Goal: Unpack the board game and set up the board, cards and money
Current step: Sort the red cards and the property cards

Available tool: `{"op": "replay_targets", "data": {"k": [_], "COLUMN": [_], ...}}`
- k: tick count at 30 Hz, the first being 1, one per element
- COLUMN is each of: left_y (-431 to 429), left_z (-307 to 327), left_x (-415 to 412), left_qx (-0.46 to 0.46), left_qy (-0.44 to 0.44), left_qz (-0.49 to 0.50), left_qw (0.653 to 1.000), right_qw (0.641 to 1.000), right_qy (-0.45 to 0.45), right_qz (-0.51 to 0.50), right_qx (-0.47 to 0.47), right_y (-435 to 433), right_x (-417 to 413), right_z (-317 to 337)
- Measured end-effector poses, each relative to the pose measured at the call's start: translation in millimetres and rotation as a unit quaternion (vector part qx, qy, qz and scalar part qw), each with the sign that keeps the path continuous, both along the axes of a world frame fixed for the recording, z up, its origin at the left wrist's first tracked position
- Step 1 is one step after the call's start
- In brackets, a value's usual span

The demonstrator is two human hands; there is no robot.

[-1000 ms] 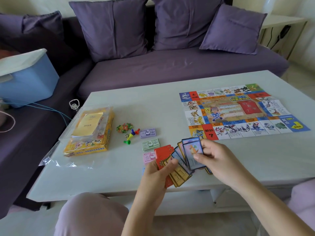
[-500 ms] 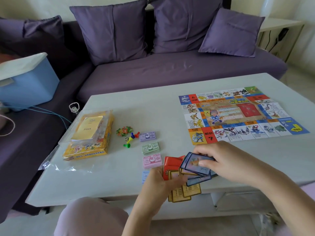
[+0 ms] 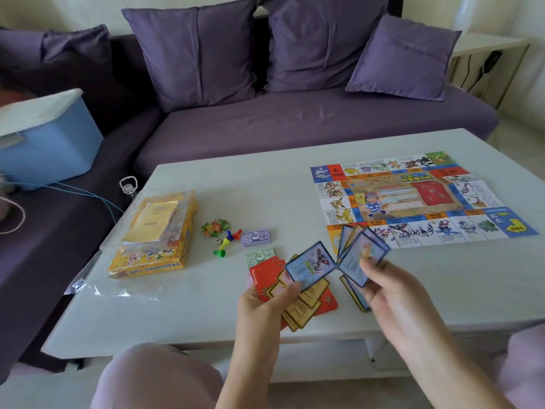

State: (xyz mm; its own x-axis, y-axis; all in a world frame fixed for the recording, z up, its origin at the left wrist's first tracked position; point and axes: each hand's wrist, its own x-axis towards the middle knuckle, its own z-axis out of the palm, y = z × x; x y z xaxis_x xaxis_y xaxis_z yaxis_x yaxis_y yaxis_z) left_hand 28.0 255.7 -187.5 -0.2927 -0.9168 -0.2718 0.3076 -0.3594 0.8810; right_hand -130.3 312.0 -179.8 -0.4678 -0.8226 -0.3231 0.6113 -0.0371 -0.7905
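Pinching blue cards (image 3: 358, 259), right hand (image 3: 392, 293); left hand (image 3: 262, 305) grips mixed fan (image 3: 306, 305) — board (image 3: 427, 196) far-right, nearer right hand.

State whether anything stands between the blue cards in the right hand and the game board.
Nothing visible does. The right hand holds the blue cards just before the board's near left corner, overlapping it in this view.

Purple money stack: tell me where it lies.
Head view, left of centre on the table: the purple money stack lies right of the coloured pawns, behind the green money stack.
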Motion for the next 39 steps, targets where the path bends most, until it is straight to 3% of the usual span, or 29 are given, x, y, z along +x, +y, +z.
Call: {"op": "replay_targets", "data": {"k": [2,4,9,18,22,27,33,39], "left_y": [1,3,13,14,9,7,10,8], "left_z": [-1,-4,-4,-2,-1,1,-3,1], "left_x": [-2,-6,-14,-10,-5,-4,-6,-1], "left_qx": [0.005,0.004,-0.044,-0.062,-0.047,-0.049,-0.045,0.033], "left_qy": [0.007,0.006,-0.045,-0.127,-0.127,-0.094,-0.094,0.015], "left_qz": [0.029,0.043,-0.013,-0.109,-0.094,-0.065,-0.08,-0.155], "left_qw": [1.0,0.999,0.998,0.984,0.986,0.992,0.991,0.987], "right_qw": [0.995,0.989,0.994,0.991,0.946,0.889,0.905,0.935], "right_qy": [-0.096,-0.136,-0.095,0.103,0.316,0.422,0.384,0.326], "right_qz": [-0.008,0.005,0.014,0.079,0.053,0.159,0.175,0.123], "right_qx": [0.029,0.052,0.049,0.016,0.038,0.083,0.057,0.064], "right_y": [3,4,3,3,2,8,12,14], "right_x": [10,20,34,19,-1,-22,-1,-4], "right_z": [-5,-9,-12,-11,-8,-11,-23,-24]}}
